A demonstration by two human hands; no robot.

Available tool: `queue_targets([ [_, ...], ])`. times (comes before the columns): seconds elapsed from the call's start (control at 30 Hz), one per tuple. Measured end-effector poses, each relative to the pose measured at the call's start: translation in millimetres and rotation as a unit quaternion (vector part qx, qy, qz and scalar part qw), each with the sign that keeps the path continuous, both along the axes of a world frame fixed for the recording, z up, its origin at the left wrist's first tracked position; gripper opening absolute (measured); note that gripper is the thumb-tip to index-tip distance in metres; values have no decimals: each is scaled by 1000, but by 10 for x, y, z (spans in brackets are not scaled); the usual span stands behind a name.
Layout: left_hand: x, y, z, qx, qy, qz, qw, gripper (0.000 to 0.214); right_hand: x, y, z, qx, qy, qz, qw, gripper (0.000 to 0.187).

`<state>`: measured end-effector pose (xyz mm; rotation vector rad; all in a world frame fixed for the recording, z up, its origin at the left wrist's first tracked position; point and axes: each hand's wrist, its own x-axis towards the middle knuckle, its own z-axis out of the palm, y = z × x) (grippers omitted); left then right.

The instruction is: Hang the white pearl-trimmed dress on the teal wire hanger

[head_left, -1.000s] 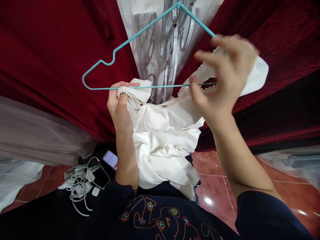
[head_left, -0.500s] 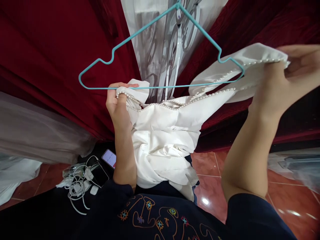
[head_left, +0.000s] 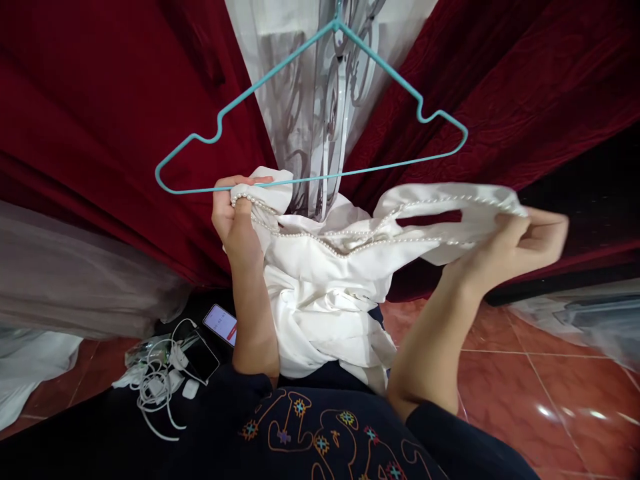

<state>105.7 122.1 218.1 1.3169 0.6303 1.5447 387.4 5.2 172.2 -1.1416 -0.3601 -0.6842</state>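
A white dress [head_left: 330, 267] with a pearl-beaded neckline lies bunched over my lap, its upper part lifted. My left hand [head_left: 237, 213] is closed around its left strap, and the lower bar of the light blue hanger [head_left: 370, 170] passes at those same fingers. Out to the right, my right hand [head_left: 525, 243] grips the end of the other strap, stretching it into a long loop. The right end of the hanger is bare, above and apart from that strap. The hanger's hook runs out of the top of the view.
Dark red curtains [head_left: 125, 133] hang on both sides of a white ornamental metal grille [head_left: 333, 127]. On a black surface at the left lie a lit phone [head_left: 220, 323], a dark phone [head_left: 203, 357] and tangled white cables [head_left: 155, 393]. Red tiles [head_left: 505, 387] cover the floor.
My right hand has come down and inward with the strap, off the right end of the hanger. The hanger has shifted left and tilted, right end higher. My left hand has barely moved.
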Motion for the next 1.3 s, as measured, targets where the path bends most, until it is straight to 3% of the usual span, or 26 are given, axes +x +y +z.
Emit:
queue_targets([
  [0.1, -34, 37, -35, -9, 18, -26, 999, 9, -210, -147, -97, -44, -12, 53, 998, 7],
  [0.2, -6, 20, -71, -4, 9, -49, 999, 9, -418, -188, 160, -93, -134, 162, 973, 4],
  [0.27, 58, -22, -93, 2, -24, -43, 999, 7, -538, -96, 407, -161, -200, 249, 934, 9],
  [0.33, 133, -71, -115, 13, -62, -32, 998, 2, -637, 81, 573, -249, -215, 355, 875, 20],
  [0.4, 180, -103, -151, 27, -74, -19, 997, 5, -713, 287, 599, -307, -202, 431, 824, 25],
  [0.43, 178, -106, -177, 34, -67, -12, 997, 8, -743, 379, 568, -313, -193, 446, 816, 23],
  [0.53, 44, -64, -283, 56, -21, 53, 997, 14, -800, 527, 410, -278, -178, 426, 842, 18],
  [0.67, -366, 63, -339, 92, 28, 244, 965, 19, -768, 480, 326, -264, -196, 405, 853, 17],
  [0.77, -642, 169, -143, 91, 43, 286, 953, 31, -688, 429, 368, -289, -216, 405, 840, 20],
  [0.87, -759, 293, 237, 126, 65, 275, 951, 41, -648, 409, 405, -304, -226, 393, 838, 21],
  [0.97, -699, 421, 622, 195, 157, 269, 930, 33, -674, 401, 404, -304, -230, 382, 842, 19],
  [1.03, -570, 506, 798, 247, 203, 240, 917, 32, -711, 405, 391, -297, -228, 384, 844, 18],
  [1.13, -325, 649, 919, 284, 241, 190, 909, 34, -751, 418, 372, -283, -226, 386, 848, 18],
  [1.23, -165, 711, 961, 232, 297, 150, 914, 32, -750, 418, 359, -280, -227, 375, 854, 16],
  [1.3, -136, 605, 982, 196, 273, 99, 937, 48, -739, 409, 351, -280, -228, 377, 853, 14],
])
